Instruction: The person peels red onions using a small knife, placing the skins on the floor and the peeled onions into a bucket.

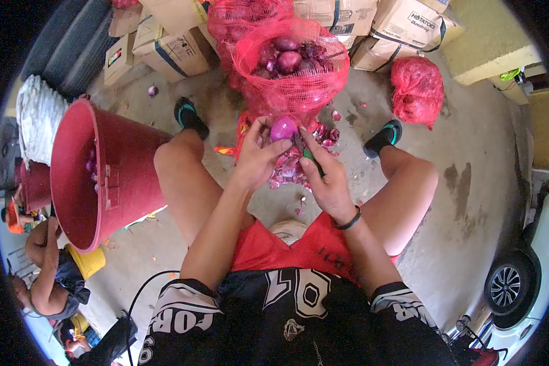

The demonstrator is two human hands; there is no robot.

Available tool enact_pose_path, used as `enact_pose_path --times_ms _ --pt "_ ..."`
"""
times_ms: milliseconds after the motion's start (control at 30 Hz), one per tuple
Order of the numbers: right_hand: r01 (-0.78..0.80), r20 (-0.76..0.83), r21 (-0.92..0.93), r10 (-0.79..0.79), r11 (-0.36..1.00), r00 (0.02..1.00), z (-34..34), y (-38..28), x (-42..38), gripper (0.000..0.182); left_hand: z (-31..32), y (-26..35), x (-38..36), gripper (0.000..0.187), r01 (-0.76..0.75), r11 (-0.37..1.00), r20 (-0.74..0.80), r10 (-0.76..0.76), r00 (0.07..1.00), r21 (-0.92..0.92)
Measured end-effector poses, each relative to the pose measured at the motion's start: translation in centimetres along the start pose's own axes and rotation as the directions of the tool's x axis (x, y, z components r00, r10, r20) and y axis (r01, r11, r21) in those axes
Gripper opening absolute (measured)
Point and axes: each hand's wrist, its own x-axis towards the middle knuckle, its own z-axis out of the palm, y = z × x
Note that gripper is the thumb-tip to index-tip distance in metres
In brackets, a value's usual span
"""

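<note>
Between my knees, my left hand (259, 152) is closed around a smooth purple onion (283, 129). My right hand (327, 177) grips a knife with a green handle (312, 161); its blade lies against the onion's right side and is partly hidden by my fingers. Below both hands, a heap of onion skins (290, 174) covers the floor. Just beyond my hands stands an open red mesh bag (287, 91) with several unpeeled onions (289, 61) showing at its top.
A large red tub (128, 165) with onions inside leans open at my left. Tied cardboard boxes (402, 27) line the back, and a filled red net bag (416, 88) lies near my right foot. Another person (55, 268) sits at far left. A car wheel (506, 288) is at right.
</note>
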Motion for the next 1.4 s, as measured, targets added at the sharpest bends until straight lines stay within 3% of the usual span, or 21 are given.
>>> enact_pose_path --times_ms 100,200,267,467,533,667,733,867,967,1067,1133,1200,1267,1333,1400 --pt "-0.040 -0.025 -0.061 0.039 0.997 0.999 -0.2 -0.1 0.1 0.041 0.0 -0.1 0.0 0.049 0.003 1.000 0.026 -0.003 1.000 -0.020" --pt "0.009 -0.151 0.112 0.008 0.994 0.989 0.3 0.5 0.0 0.040 -0.7 -0.5 0.1 0.055 0.014 1.000 0.044 -0.013 0.999 -0.021" --pt "-0.196 -0.097 0.223 0.222 0.955 0.970 -0.2 -0.2 -0.5 0.040 -0.6 -0.5 -0.1 0.056 0.018 0.999 0.029 -0.017 0.999 -0.037" --pt "-0.310 -0.045 0.370 0.350 0.876 0.936 -1.0 0.3 -0.8 0.042 -0.4 -0.3 0.0 0.053 -0.078 0.997 0.057 0.076 0.995 0.028" --pt "-0.312 -0.005 0.375 0.339 0.873 0.941 -1.0 -0.5 -0.9 0.044 -0.6 0.0 -0.1 0.055 -0.045 0.999 0.015 0.045 0.999 0.025" --pt "-0.186 0.106 0.137 0.173 0.973 0.979 -1.3 -1.0 -0.3 0.047 0.0 1.0 -0.7 0.059 0.045 0.999 0.012 -0.045 0.999 -0.023" --pt "0.045 0.047 0.008 -0.045 0.999 0.998 -1.1 0.3 0.0 0.047 -0.4 0.8 -0.6 0.060 0.033 0.999 0.055 -0.031 0.998 -0.035" --pt "-0.176 -0.077 0.328 0.212 0.928 0.974 -2.0 0.7 -0.2 0.045 -0.5 1.6 -1.1 0.061 0.004 0.996 0.162 0.011 0.987 -0.090" --pt "-0.273 -0.082 0.438 0.341 0.856 0.937 -2.8 1.2 0.0 0.044 -2.1 3.0 -1.7 0.067 -0.057 0.998 0.161 0.050 0.986 0.038" --pt "-0.374 -0.033 0.414 0.424 0.830 0.905 -3.4 2.2 -0.2 0.044 -4.8 6.3 -1.5 0.059 -0.273 0.960 0.167 0.261 0.951 0.055" --pt "-0.355 -0.055 0.250 0.379 0.901 0.924 -3.4 3.6 -0.3 0.044 -6.6 10.3 -1.3 0.051 -0.363 0.917 -0.046 0.375 0.926 0.166" --pt "-0.314 -0.084 0.129 0.326 0.941 0.942 -3.1 3.8 0.0 0.043 -8.5 14.6 -1.0 0.044 -0.431 0.881 -0.220 0.467 0.856 0.195" --pt "-0.320 -0.087 0.095 0.328 0.943 0.941 -2.6 3.4 0.3 0.042 -9.7 18.6 -1.5 0.039 -0.490 0.846 -0.301 0.533 0.791 0.209" --pt "-0.360 -0.065 0.031 0.361 0.932 0.930 -2.3 3.1 0.4 0.039 -9.2 21.3 -1.8 0.037 -0.737 0.669 -0.247 0.733 0.634 0.095" --pt "-0.372 -0.057 -0.014 0.370 0.928 0.927 -2.1 3.0 0.6 0.037 -8.5 22.0 -1.2 0.037 -0.816 0.578 -0.259 0.785 0.563 -0.023"
